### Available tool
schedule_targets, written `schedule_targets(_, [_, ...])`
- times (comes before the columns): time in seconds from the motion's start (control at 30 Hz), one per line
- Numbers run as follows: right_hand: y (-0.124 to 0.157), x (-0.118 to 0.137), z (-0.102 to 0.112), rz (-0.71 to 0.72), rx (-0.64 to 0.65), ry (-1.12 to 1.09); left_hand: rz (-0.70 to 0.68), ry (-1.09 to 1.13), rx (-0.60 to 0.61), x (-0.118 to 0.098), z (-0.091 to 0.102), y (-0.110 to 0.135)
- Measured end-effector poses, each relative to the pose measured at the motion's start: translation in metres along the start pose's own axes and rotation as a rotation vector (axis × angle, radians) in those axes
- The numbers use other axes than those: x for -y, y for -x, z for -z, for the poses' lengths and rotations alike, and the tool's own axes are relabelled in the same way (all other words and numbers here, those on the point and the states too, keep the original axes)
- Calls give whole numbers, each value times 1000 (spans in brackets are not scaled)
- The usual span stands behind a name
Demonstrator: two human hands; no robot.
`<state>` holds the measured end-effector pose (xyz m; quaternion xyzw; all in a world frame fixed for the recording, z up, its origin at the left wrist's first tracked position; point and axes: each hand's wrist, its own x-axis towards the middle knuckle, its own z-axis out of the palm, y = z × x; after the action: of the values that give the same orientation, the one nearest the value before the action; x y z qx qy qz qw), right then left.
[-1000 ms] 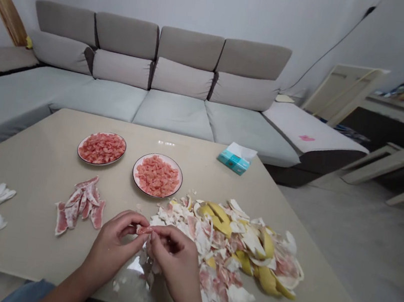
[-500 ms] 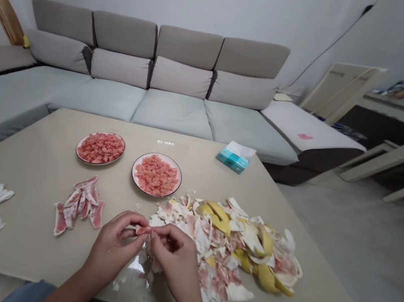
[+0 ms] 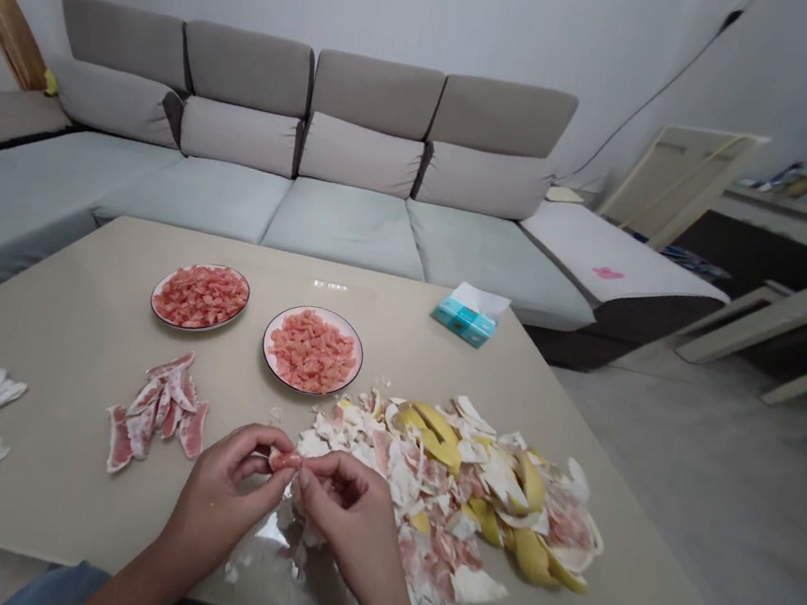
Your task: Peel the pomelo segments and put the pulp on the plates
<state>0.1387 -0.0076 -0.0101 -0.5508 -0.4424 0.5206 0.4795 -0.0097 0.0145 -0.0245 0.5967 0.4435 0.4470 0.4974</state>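
Crosswise, the pomelo flesh (image 3: pixel 285 461) lies lengthwise between left hand (image 3: pixel 222 486) and right hand (image 3: pixel 349 522), pinched by their fingers.

bright even light, faint shadows, glare on table (image 3: pixel 86 346), edges warped

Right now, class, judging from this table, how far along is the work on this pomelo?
Well along, it seems. Done: one plate and a second plate hold picked pink pulp, and a peel heap lies stripped. In hand: the left hand and right hand pinch a piece of flesh. Left: the pink segments lying on the table.
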Motion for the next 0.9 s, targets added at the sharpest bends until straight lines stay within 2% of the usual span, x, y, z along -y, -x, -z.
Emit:
schedule_targets(0.23, [-1, -4, 1, 17, -31, 0, -52, -114, 35, -3, -1, 3])
schedule_targets(0.3, [-2, -4, 1, 17, -48, -6, 1, -54, 31, -5, -2, 3])
schedule_targets(0.43, [-2, -4, 0, 11, -59, -35, 217, 200, 54, -10, -2, -1])
schedule_targets(0.57, [-3, -5, 2, 6, -60, -75, 280, 371, 135, -11, 4, -3])
schedule_targets(0.63, [-3, -4, 4, 22, -68, -90, 290, 413, 124, -11, 8, -3])
schedule_targets(0.8, [0, 0, 7, 23, 46, -62, 299, 384, 59, -11, 9, -5])
schedule_targets(0.9, [3, 2, 5, 55, 22, 13, 280, 337, 25, -10, 7, -6])
